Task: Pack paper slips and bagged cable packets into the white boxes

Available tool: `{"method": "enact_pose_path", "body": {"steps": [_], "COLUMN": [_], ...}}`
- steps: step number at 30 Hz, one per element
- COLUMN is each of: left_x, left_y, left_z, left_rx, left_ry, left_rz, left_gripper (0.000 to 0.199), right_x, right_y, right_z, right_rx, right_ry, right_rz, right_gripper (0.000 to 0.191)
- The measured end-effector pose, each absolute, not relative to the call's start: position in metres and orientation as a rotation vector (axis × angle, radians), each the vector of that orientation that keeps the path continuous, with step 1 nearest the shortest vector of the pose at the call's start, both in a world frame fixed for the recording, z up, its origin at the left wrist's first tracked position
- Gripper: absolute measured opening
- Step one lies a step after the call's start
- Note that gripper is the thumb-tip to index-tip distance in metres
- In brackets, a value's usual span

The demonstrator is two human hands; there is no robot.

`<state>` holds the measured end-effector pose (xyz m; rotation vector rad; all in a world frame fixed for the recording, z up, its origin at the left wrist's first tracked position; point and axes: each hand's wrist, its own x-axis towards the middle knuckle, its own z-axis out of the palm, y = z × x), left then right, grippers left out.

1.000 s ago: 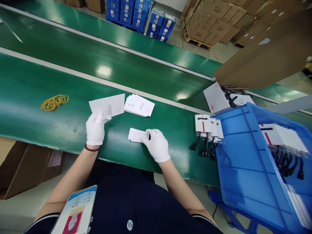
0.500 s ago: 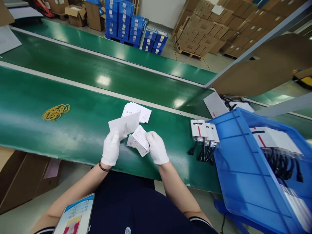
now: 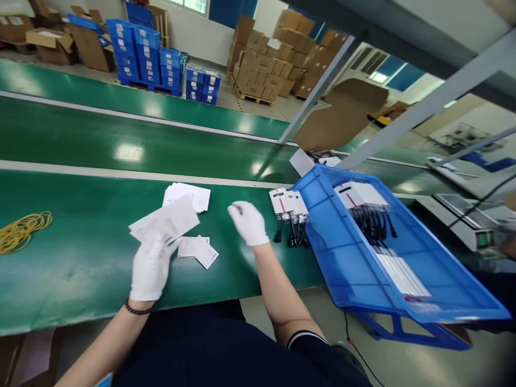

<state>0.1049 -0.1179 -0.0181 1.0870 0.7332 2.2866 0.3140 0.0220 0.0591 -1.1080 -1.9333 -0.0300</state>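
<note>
My left hand, in a white glove, holds white printed papers over the green work surface. Behind them lies a pile of white papers. Smaller printed slips rest on the surface between my hands. My right hand, also gloved, is raised to their right with its fingers curled together; whether anything small is in them is hidden. Right of it, several bagged white packs with black cables lie beside the blue bin.
A blue bin on the right holds more white packs with black cables. Yellow rubber bands lie far left. A grey metal post rises behind the bin. Part of another person shows at the right edge.
My right hand has left the small slips and moved right, toward the bagged packs. Paper in my left hand now overlaps another sheet. The view has turned right and up.
</note>
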Motion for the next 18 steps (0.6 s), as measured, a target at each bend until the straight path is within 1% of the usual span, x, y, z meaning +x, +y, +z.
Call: {"method": "enact_pose_path", "body": {"steps": [2,3,4,6,8,9,10,11,14,15,16,18], "left_x": [0.091,0.086,0.082,0.078,0.079,0.08,0.082,0.084,0.086,0.085,0.085,0.083], "left_y": [-0.124,-0.127,-0.129,-0.13,-0.129,-0.128,-0.127,-0.126,-0.126,-0.127,-0.128,-0.13], "left_z": [-0.012,-0.01,-0.009,-0.008,-0.007,-0.007,-0.007,-0.006,-0.006,-0.006,-0.007,-0.007], "left_rx": [0.997,0.964,0.942,0.932,0.943,0.945,0.947,0.946,0.928,0.923,0.918,0.908], "left_ry": [0.675,0.653,0.641,0.627,0.643,0.652,0.656,0.654,0.624,0.621,0.628,0.652], "left_rz": [2.318,2.336,2.356,2.379,2.379,2.378,2.372,2.358,2.326,2.313,2.306,2.312], "left_gripper": [0.034,0.035,0.034,0.034,0.034,0.035,0.036,0.036,0.038,0.039,0.039,0.036], "right_x": [0.362,0.385,0.404,0.431,0.443,0.444,0.443,0.44,0.426,0.421,0.416,0.407], "right_y": [0.063,0.082,0.098,0.122,0.134,0.137,0.137,0.136,0.126,0.12,0.113,0.097], "right_z": [0.075,0.079,0.081,0.08,0.078,0.077,0.076,0.076,0.074,0.073,0.071,0.067], "right_rx": [-1.391,-1.506,-1.623,-1.795,-1.804,-1.758,-1.703,-1.654,-1.557,-1.495,-1.403,-1.208], "right_ry": [-1.723,-1.619,-1.509,-1.422,-1.441,-1.473,-1.508,-1.537,-1.554,-1.56,-1.574,-1.588], "right_rz": [-0.26,-0.394,-0.442,-0.351,-0.19,-0.119,-0.056,0.008,0.173,0.251,0.339,0.502], "right_gripper": [0.049,0.06,0.075,0.093,0.103,0.103,0.099,0.09,0.055,0.049,0.048,0.05]}}
